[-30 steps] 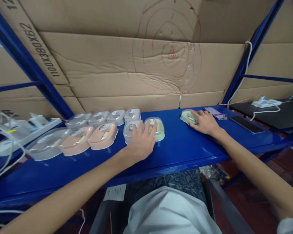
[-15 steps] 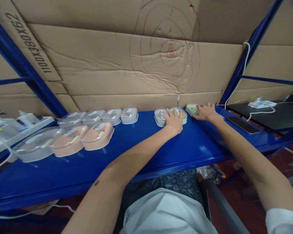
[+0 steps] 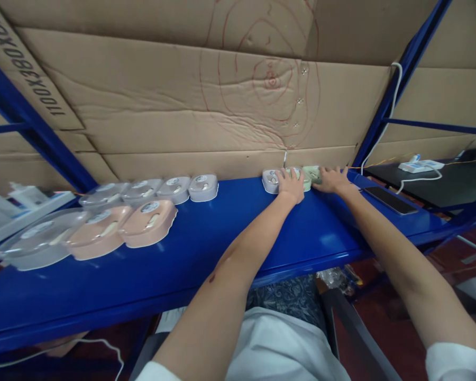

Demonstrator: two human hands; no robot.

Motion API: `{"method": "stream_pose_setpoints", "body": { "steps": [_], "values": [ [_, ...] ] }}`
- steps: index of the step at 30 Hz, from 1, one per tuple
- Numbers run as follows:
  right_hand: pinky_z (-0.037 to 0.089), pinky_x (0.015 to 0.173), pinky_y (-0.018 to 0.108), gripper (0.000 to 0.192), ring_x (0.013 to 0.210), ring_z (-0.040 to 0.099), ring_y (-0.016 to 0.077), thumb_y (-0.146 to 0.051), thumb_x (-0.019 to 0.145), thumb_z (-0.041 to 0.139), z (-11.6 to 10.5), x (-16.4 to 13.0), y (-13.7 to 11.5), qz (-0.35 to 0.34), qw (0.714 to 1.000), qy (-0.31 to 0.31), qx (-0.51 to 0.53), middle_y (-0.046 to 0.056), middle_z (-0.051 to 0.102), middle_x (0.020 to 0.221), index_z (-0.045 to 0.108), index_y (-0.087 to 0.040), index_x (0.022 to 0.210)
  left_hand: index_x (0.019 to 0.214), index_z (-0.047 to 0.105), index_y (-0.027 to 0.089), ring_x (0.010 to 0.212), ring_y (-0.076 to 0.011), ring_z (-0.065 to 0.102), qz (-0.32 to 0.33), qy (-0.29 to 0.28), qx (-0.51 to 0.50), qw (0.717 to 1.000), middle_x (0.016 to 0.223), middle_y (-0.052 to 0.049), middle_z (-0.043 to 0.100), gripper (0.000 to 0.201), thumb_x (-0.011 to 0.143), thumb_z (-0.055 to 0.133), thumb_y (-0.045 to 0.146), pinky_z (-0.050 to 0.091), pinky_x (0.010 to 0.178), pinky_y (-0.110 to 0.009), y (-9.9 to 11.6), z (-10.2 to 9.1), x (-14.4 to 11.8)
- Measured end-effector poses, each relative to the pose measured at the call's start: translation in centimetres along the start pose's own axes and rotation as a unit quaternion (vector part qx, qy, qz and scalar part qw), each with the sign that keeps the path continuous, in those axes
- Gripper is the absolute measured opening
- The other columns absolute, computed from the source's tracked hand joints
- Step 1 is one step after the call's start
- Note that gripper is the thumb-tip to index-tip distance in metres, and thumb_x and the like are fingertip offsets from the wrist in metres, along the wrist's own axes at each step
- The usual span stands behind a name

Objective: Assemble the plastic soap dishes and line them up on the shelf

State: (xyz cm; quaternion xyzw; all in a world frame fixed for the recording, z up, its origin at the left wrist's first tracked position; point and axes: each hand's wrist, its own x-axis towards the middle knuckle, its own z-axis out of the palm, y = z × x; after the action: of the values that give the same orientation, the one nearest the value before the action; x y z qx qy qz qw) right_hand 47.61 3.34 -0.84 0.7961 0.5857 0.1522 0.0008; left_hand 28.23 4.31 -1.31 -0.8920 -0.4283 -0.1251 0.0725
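Note:
My left hand (image 3: 292,186) lies over the top of a pale green lidded plastic box (image 3: 308,185), its fingers spread and bent down around it. Just left of that hand sits a grey lidded box (image 3: 269,181), touched by the fingers. Against the right side of another pale green box (image 3: 312,173) rests my right hand (image 3: 333,181), fingers apart and thumb toward me. These three boxes stand side by side at the back of the blue shelf (image 3: 230,227). My hands partly cover both green boxes.
At the left, several grey boxes (image 3: 203,188) form a back row; two pink boxes (image 3: 148,225) and a larger-looking grey one (image 3: 43,241) stand in front. A phone (image 3: 391,200) lies right of my right hand. Power strips (image 3: 421,166) with cables and a cardboard wall (image 3: 162,127) border the shelf.
My left hand has slid the grey box and its neighbouring green box to the right, up against the other green box. My right hand has stayed beside that one. The view has shifted slightly.

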Motion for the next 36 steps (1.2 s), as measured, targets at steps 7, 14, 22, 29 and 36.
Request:
{"method": "stream_pose_setpoints", "body": {
  "steps": [7,14,22,29,36],
  "values": [
    [0.024,0.12,0.081,0.086,0.149,0.042,0.0567,-0.066,0.096,0.053,0.0,-0.8,0.3,0.0,1.0,0.01,0.013,0.025,0.055,0.161,0.041,-0.014,0.164,0.173,0.031,0.014,0.163,-0.0483,0.028,0.012,0.025,0.014,1.0,0.176,-0.026,0.033,0.07,0.11,0.05,0.035,0.015,0.129,-0.074,-0.1,0.6,0.9],
    [0.029,0.118,0.078,0.085,0.147,0.046,0.0547,-0.063,0.098,0.053,0.2,-0.7,0.5,0.002,1.0,0.009,0.02,0.027,0.05,0.164,0.039,-0.014,0.165,0.173,0.031,0.013,0.163,-0.043,0.028,0.061,0.051,0.012,0.997,0.176,-0.023,0.033,0.071,0.109,0.053,0.035,0.017,0.132,-0.064,-0.3,0.3,0.5],
    [0.031,0.119,0.078,0.084,0.148,0.045,0.0544,-0.061,0.096,0.056,0.7,-0.2,0.6,0.009,1.0,-0.001,0.028,0.026,0.046,0.167,0.037,-0.016,0.164,0.17,0.036,0.012,0.163,-0.0545,0.019,-0.022,0.049,0.018,0.998,0.177,-0.024,0.03,0.079,0.106,0.048,0.057,0.01,0.129,-0.076,-2.2,-0.2,-1.7],
    [0.031,0.12,0.076,0.087,0.149,0.046,0.0531,-0.063,0.096,0.054,0.8,-0.3,0.5,0.011,1.0,0.002,0.026,0.027,0.045,0.167,0.034,-0.015,0.166,0.173,0.028,0.014,0.164,-0.0561,0.014,-0.052,-0.004,-0.014,0.999,0.18,-0.023,0.022,0.089,0.102,0.049,0.064,0.013,0.13,-0.074,-2.6,-0.2,-1.8],
    [0.034,0.119,0.076,0.085,0.148,0.048,0.0524,-0.061,0.097,0.054,0.6,-0.7,0.4,0.008,1.0,0.005,0.018,0.028,0.045,0.167,0.036,-0.012,0.165,0.173,0.03,0.012,0.164,-0.0541,0.017,-0.033,0.017,-0.015,0.999,0.179,-0.024,0.025,0.085,0.105,0.047,0.059,0.015,0.129,-0.075,-2.8,0.1,-2.0]
  ]
}}
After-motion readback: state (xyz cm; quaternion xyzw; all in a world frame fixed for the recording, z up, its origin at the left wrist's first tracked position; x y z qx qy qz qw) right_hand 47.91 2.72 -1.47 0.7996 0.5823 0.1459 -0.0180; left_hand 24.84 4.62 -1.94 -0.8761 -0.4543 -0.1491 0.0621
